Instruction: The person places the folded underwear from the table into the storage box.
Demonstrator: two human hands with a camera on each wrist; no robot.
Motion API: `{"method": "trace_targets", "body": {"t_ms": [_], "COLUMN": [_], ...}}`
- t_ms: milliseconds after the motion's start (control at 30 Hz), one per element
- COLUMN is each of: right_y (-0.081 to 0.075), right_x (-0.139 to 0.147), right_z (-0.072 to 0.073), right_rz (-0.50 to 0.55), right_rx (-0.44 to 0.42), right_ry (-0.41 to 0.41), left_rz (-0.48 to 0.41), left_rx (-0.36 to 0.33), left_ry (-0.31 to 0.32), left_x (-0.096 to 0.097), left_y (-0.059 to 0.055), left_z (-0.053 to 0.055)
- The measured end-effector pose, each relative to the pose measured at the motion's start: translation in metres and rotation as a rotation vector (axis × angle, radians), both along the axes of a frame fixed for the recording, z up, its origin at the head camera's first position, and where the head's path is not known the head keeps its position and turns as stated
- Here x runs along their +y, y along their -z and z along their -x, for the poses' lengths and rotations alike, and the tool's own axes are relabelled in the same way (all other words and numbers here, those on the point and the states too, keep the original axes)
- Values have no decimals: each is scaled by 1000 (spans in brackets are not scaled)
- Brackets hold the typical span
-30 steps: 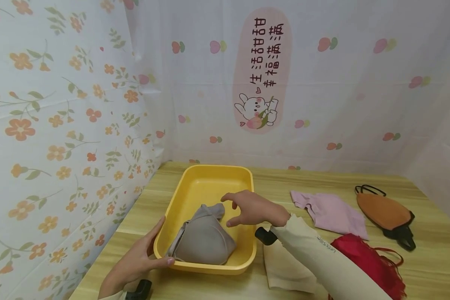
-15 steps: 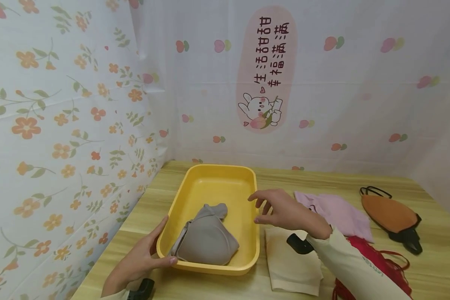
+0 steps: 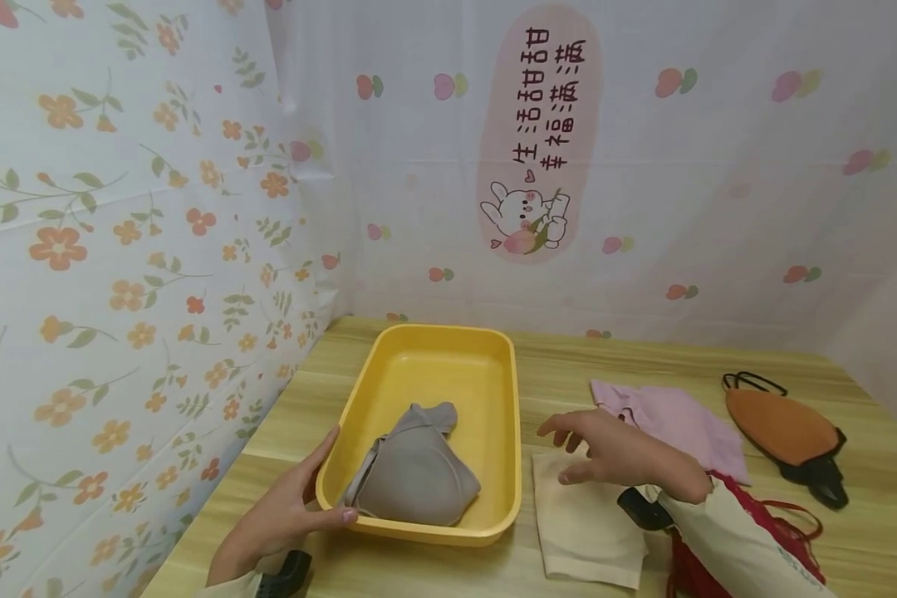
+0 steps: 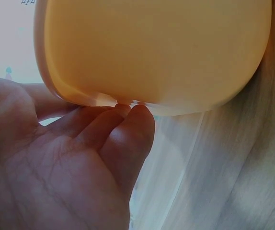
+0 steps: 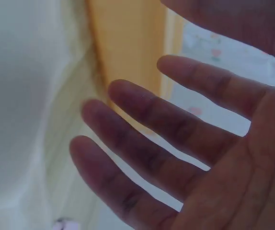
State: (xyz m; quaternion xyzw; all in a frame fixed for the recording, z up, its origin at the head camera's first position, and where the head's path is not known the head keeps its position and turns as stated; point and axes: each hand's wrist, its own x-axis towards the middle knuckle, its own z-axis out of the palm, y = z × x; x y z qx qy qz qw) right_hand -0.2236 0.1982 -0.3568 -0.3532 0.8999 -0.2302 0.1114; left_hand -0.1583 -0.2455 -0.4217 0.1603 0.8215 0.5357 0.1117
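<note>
A yellow plastic tub (image 3: 448, 340) stands on the table. In its near half lies a folded grey garment (image 3: 422, 477) with a smooth, rounded cup shape like a bra's. My left hand (image 3: 287, 515) grips the tub's near left corner, thumb over the near rim and the other fingers along the outer left side. The left wrist view has those fingertips against the tub's wall (image 4: 152, 52). My right hand (image 3: 616, 448), fingers spread and holding nothing, hovers over a folded beige cloth (image 3: 586, 527) right of the tub; its palm shows in the right wrist view.
A folded pale purple garment (image 3: 683, 423) lies behind my right hand. Further right is an orange and black piece (image 3: 781, 428) with thin black straps. Red fabric (image 3: 781, 531) with red straps is partly hidden under my right sleeve. Patterned white curtains (image 3: 419, 166) enclose the table's back and sides.
My right hand has moved from over the tub, beside the grey garment, rightward to above the beige cloth. My left hand stays on the tub's corner. The view has shifted slightly.
</note>
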Motion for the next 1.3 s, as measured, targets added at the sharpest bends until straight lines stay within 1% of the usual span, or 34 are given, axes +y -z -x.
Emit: {"method": "trace_targets", "body": {"t_ms": [67,167,200,233,300,400,467,533,600,700,800,933,967,1067,1133,1233,1300], "right_y": [7,15,17,19,22,25,28,31,33,36,38,41,42,43,43,44,44], "right_x": [5,14,17,19,23,28,30,30,31,31,30,29,29,31,33,39,41], "right_z": [-1,-1,-1,-1,-2,-3,-4,-5,-6,-4,-2,0,1,4,7,10,12], "right_rz": [-33,-81,-99,-113,-138,-174,-180,-178,-163,-167,-181,-181,-179,-142,-88,19,103], "right_rx": [10,30,22,2,-50,-112,-125,-115,-110,-76,-62,-99,-107,-138,-169,-250,-336], "right_ry": [7,38,55,73,95,95,87,82,101,110,148,198,199,164,139,101,98], "left_rz": [7,7,4,5,-1,-1,-1,2,0,-4,-7,-9,-10,-14,-10,-1,9], "left_rx": [6,13,16,19,2,-15,-26,-28,-34,-33,-26,-31,-32,-39,-33,-22,-11], "left_ry": [1,13,18,22,16,4,-4,-8,-14,-18,-17,-19,-17,-14,-10,-11,-15], "left_x": [0,0,0,0,1,1,2,2,2,3,3,3,3,3,3,3,1], "left_y": [0,-1,-1,-1,-2,-2,-2,-2,-1,-1,1,2,2,1,1,1,0], "left_z": [-1,-2,-2,-2,-3,-3,-2,-2,-2,-1,-1,-2,-2,-2,-2,-1,-1]}}
